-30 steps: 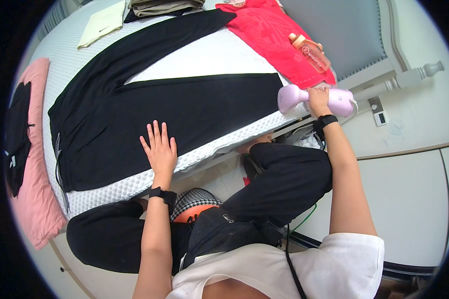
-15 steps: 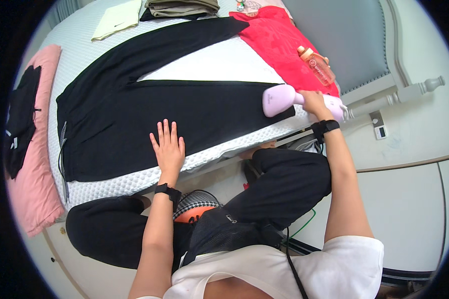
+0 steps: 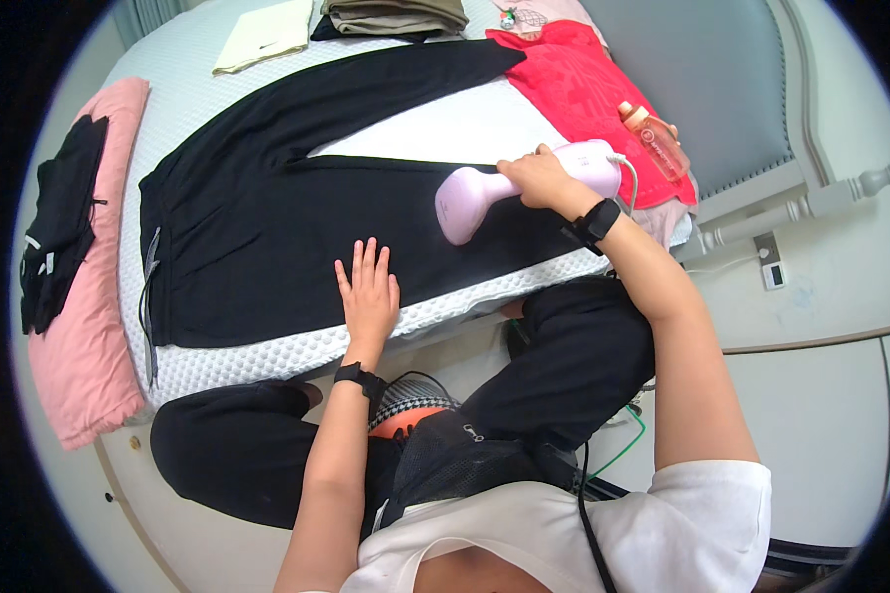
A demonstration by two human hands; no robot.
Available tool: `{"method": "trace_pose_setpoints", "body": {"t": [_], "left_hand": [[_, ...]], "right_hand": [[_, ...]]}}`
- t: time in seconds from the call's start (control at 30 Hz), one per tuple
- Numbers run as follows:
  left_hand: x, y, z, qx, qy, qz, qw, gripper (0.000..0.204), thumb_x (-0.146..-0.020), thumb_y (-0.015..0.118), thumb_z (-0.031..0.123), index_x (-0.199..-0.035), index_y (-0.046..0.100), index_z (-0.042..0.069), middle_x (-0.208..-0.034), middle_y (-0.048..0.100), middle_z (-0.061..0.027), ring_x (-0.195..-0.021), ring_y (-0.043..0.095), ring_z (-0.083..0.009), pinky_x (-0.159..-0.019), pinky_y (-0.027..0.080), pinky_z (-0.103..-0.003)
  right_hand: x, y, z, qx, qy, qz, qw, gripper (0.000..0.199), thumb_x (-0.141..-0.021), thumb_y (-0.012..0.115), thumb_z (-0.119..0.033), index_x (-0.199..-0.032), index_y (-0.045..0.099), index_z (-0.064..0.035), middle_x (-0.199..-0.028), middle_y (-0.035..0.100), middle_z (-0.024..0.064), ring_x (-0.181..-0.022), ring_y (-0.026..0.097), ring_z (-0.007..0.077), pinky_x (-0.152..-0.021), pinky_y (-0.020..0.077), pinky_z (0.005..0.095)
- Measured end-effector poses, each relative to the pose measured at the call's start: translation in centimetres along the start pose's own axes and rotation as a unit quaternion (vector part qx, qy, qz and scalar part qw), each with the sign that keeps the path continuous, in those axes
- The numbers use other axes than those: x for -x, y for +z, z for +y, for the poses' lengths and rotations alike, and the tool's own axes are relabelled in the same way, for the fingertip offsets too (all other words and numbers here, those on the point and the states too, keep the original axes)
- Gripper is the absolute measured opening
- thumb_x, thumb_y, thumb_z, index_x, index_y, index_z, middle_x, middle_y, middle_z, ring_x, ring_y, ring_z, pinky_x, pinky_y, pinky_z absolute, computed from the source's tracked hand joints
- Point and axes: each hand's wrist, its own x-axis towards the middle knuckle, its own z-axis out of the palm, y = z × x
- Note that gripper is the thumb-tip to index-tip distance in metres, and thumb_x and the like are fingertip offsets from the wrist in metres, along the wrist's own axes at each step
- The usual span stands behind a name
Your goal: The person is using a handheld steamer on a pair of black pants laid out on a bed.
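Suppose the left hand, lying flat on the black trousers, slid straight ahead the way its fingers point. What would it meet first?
The left hand points up the bed across the black trousers. It would probably meet only more trouser cloth, then the crotch. The pink steamer in the right hand lies off to its right.

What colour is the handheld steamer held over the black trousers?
Pale lilac-pink, seen in the head view: the steamer is gripped by the right hand.

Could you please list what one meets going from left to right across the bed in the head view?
Pink pillow → black trousers → left hand → lilac garment steamer → right hand → orange bottle.
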Motion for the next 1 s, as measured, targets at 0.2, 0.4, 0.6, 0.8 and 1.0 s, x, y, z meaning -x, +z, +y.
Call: {"method": "trace_pose_setpoints", "body": {"t": [0.2, 0.4, 0.6, 0.8, 1.0], "left_hand": [[0.0, 0.1, 0.0, -0.005, 0.002, 0.001, 1.0, 0.04, -0.087, 0.047, 0.019, -0.125, 0.047, 0.008, -0.139, 0.036, -0.0085, -0.133, 0.025, -0.0236, -0.109, 0.011, -0.05], [-0.1, 0.4, 0.0, -0.006, 0.0, 0.01, 1.0, 0.04, -0.086, 0.048, 0.02, -0.124, 0.048, 0.009, -0.138, 0.037, -0.0086, -0.133, 0.027, -0.0239, -0.108, 0.013, -0.05], [-0.1, 0.4, 0.1, -0.007, 0.0, 0.0, 1.0, 0.041, -0.088, 0.046, 0.02, -0.126, 0.046, 0.008, -0.139, 0.036, -0.0087, -0.133, 0.025, -0.0236, -0.109, 0.011, -0.049], [-0.3, 0.3, -0.1, -0.017, -0.007, 0.004, 1.0, 0.045, -0.086, 0.047, 0.021, -0.129, 0.045, 0.009, -0.141, 0.033, -0.0099, -0.133, 0.025, -0.0247, -0.108, 0.013, -0.049], [-0.4, 0.2, 0.2, -0.017, -0.016, -0.007, 1.0, 0.047, -0.086, 0.047, 0.022, -0.13, 0.043, 0.008, -0.142, 0.032, -0.0102, -0.134, 0.024, -0.025, -0.109, 0.012, -0.049]], "right_hand": [[0.0, 0.9, 0.8, 0.008, 0.015, -0.018, 1.0, 0.034, -0.066, 0.066, -0.008, -0.098, 0.053, -0.0127, -0.081, 0.066, 0.0077, -0.082, 0.063, 0.0253, -0.078, 0.0385, 0.0427], [0.3, 0.9, 0.3, -0.025, 0.014, -0.005, 1.0, 0.037, -0.064, 0.062, -0.003, -0.098, 0.051, -0.0123, -0.078, 0.064, 0.0109, -0.083, 0.062, 0.0286, -0.077, 0.0365, 0.0417], [0.5, 1.3, 0.2, 0.002, 0.021, 0.02, 1.0, 0.034, -0.066, 0.064, -0.006, -0.098, 0.053, -0.0115, -0.077, 0.065, 0.0101, -0.079, 0.064, 0.0274, -0.079, 0.0388, 0.0443], [0.9, 1.6, 1.4, 0.003, 0.049, 0.021, 0.999, 0.032, -0.066, 0.063, -0.006, -0.096, 0.053, -0.0117, -0.076, 0.065, 0.01, -0.078, 0.064, 0.0271, -0.079, 0.0386, 0.0443], [4.2, 3.5, 5.9, 0.033, 0.126, -0.011, 0.991, 0.034, -0.063, 0.064, -0.005, -0.094, 0.053, -0.0138, -0.08, 0.064, 0.008, -0.083, 0.062, 0.0259, -0.074, 0.0372, 0.04]]}}
